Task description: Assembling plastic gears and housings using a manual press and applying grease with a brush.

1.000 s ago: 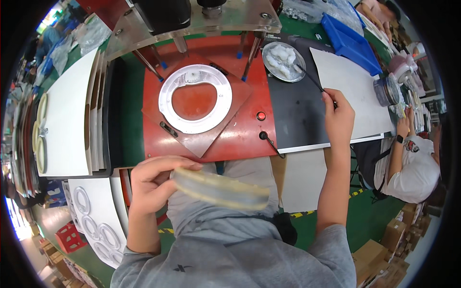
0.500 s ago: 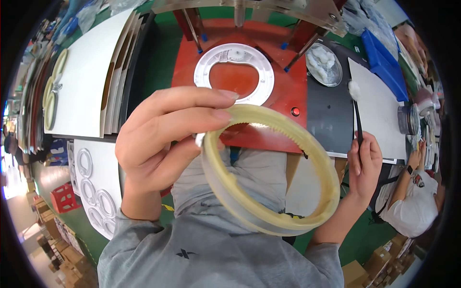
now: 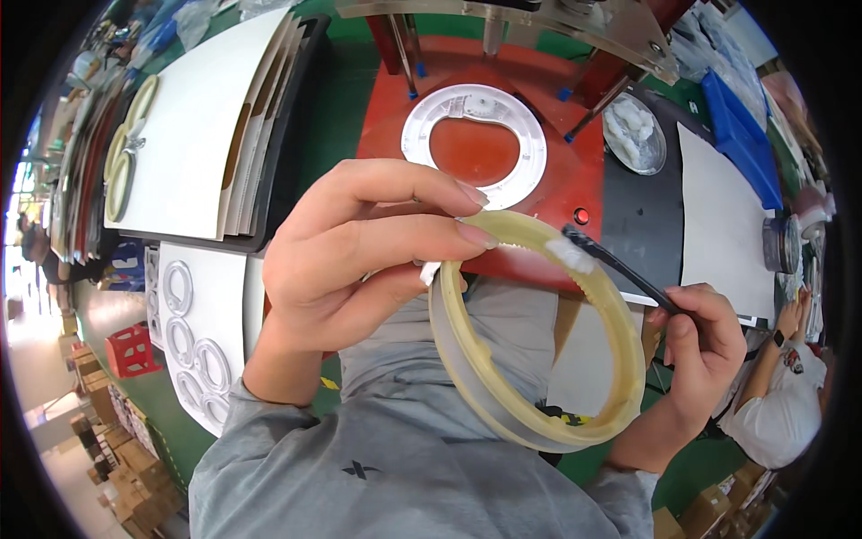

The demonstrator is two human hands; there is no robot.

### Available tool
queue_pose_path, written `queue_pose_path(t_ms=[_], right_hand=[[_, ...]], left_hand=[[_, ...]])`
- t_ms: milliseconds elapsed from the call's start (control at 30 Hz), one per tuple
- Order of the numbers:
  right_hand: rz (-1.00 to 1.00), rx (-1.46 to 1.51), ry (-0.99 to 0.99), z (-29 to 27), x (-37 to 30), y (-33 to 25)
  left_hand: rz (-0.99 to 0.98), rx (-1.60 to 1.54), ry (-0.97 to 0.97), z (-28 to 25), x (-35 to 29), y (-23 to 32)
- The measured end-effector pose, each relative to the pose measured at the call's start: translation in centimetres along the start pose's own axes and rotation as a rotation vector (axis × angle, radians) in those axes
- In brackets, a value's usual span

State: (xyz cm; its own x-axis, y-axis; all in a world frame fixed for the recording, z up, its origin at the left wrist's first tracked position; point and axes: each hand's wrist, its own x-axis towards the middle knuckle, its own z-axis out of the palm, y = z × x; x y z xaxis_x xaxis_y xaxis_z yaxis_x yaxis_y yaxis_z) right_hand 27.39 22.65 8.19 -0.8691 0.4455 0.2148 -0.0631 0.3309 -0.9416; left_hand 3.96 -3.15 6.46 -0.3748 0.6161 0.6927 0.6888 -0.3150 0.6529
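Right hand (image 3: 700, 346) has come up off the surface (image 3: 727, 225) since a moment ago, gripping a black brush (image 3: 620, 265) with its white tip on the yellowish toothed ring (image 3: 530, 332), which the left hand (image 3: 359, 260) pinches by its top edge over the lap.

A green workbench (image 3: 337, 99) carries a red fixture plate (image 3: 575, 184) holding a white ring (image 3: 474, 144), a black mat (image 3: 642, 225), white boards (image 3: 193, 135) and a blue tray (image 3: 741, 135).
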Motion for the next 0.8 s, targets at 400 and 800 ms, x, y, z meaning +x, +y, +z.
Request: queue_pose_path(t_ms=[400,800], right_hand=[[-0.381,-0.49,-0.069,2.9,2.6,-3.4],[-0.224,-1.113,-0.427,0.4,0.9,-14.5]], left_hand=[[0.03,-0.018,0.077,-0.5,-0.7,-0.1],[0.252,0.32,-0.315,-0.4,2.4,2.9]])
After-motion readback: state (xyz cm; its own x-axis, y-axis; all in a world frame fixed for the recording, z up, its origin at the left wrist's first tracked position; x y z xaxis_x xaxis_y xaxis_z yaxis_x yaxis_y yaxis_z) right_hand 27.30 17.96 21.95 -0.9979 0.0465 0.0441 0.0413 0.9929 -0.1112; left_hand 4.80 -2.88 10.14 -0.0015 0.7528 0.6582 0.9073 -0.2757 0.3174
